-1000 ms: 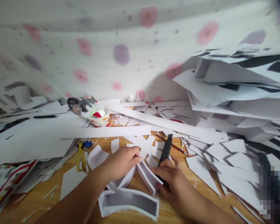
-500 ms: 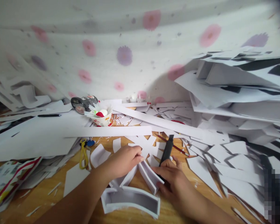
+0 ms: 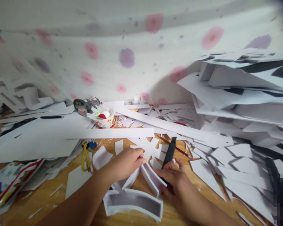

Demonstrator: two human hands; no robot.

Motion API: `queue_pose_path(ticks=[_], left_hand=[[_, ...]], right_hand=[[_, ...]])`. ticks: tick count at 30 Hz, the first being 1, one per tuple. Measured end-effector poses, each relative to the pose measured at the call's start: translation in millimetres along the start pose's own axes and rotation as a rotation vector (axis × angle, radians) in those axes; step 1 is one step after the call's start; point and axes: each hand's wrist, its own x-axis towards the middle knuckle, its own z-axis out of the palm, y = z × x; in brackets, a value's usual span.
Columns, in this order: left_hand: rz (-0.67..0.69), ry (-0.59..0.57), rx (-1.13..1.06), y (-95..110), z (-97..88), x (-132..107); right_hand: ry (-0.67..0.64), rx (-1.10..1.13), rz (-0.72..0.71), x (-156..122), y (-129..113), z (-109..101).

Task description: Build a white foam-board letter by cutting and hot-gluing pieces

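My left hand point(image 3: 129, 163) is closed, pinching the far end of a curved white foam-board piece point(image 3: 152, 178) between thumb and fingers. At that piece's near end, the fingers of my right hand point(image 3: 178, 180) press on its right side. A black utility knife point(image 3: 170, 152) is tucked in the same right hand, its tip pointing away from me; the lower part of its handle is hidden. Just in front lies a curved open white foam-board box shape point(image 3: 134, 202). Another curved white strip point(image 3: 132, 179) stands partly behind my left wrist.
White offcuts point(image 3: 231, 157) and a red pencil point(image 3: 176, 147) lie to the right, below a tall stack of boards point(image 3: 245, 103). Farther back are a paper cup point(image 3: 105, 121), a dark can point(image 3: 86, 105) and long strips point(image 3: 110, 133). A yellow loop point(image 3: 85, 158) lies left.
The whole view has shifted very slightly. Both hands keep nearly the same hold on the curved piece, and the knife stays in my right hand.
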Motion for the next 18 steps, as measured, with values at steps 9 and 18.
queue_pose_path(ticks=[9, 18], left_hand=[[-0.004, 0.018, -0.009, -1.1, 1.2, -0.7], [-0.017, 0.008, -0.013, -3.0, 2.4, -0.8]], right_hand=[[0.012, -0.061, -0.011, -0.2, -1.7, 0.8], [0.018, -0.036, -0.028, 1.8, -3.8, -0.8]])
